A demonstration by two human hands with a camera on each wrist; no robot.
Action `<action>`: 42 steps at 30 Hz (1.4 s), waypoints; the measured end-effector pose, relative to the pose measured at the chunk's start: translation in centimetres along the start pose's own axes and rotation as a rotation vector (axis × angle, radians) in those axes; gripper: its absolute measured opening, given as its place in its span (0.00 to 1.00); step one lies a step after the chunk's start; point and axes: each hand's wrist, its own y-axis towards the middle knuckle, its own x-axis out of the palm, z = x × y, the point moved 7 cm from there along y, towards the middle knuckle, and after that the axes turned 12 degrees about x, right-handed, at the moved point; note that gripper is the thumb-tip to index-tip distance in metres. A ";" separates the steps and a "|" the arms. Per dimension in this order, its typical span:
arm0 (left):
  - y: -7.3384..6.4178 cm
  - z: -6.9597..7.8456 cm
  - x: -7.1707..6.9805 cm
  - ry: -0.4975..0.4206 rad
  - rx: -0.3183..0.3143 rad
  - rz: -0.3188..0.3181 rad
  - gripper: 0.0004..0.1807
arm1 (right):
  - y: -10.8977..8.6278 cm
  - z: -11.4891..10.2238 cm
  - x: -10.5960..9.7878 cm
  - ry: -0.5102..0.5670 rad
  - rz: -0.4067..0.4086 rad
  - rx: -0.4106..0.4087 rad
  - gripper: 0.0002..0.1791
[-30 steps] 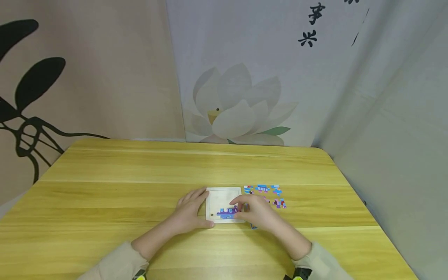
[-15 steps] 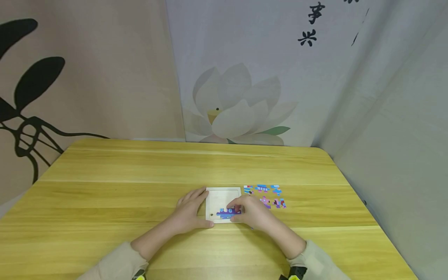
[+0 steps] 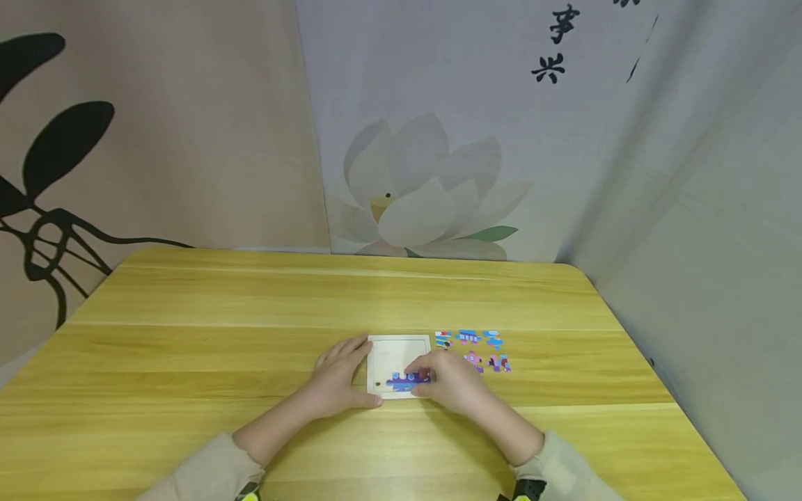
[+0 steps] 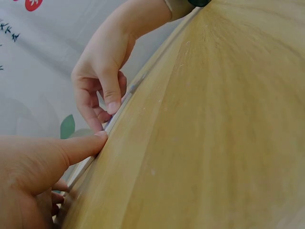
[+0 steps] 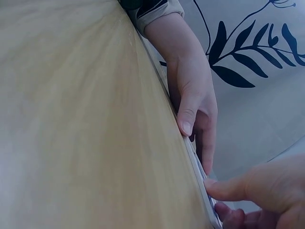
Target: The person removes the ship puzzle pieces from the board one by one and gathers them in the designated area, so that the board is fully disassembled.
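Note:
A square pale wooden puzzle tray lies on the table, with blue and purple jigsaw pieces fitted along its lower edge. My left hand holds the tray by its left side, thumb at the near corner and fingers at the far one. Over the tray's lower right corner, my right hand pinches a purple puzzle piece, mostly covered by the fingers. In the left wrist view the right hand reaches down to the tray's edge. The right wrist view shows the left thumb against the tray rim.
Several loose puzzle pieces lie in rows on the wooden table, just right of the tray. A pink one sits close beyond the right hand. Printed curtains stand behind the table and along its right side.
The right hand has shifted slightly left and settled over the tray's lower right corner with the puzzle piece. The left hand has stayed on the tray's side.

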 end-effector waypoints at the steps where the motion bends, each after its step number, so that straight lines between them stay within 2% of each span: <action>1: 0.0 0.0 0.0 -0.002 0.001 0.000 0.54 | 0.0 0.0 0.0 -0.006 0.006 0.005 0.13; 11: 0.0 0.0 0.0 -0.007 0.000 0.003 0.54 | 0.0 -0.3 0.0 -0.044 0.031 0.026 0.13; 22: 0.1 -0.1 0.1 -0.012 0.006 0.008 0.54 | 0.0 -0.1 -0.1 -0.014 0.038 0.044 0.13; 32: 0.1 -0.3 0.1 -0.004 0.010 0.016 0.54 | 0.0 -0.2 -0.3 0.017 0.065 0.024 0.13; 42: 0.1 -0.2 0.0 -0.011 0.005 0.014 0.54 | -0.1 -0.1 -0.2 0.085 0.059 0.004 0.14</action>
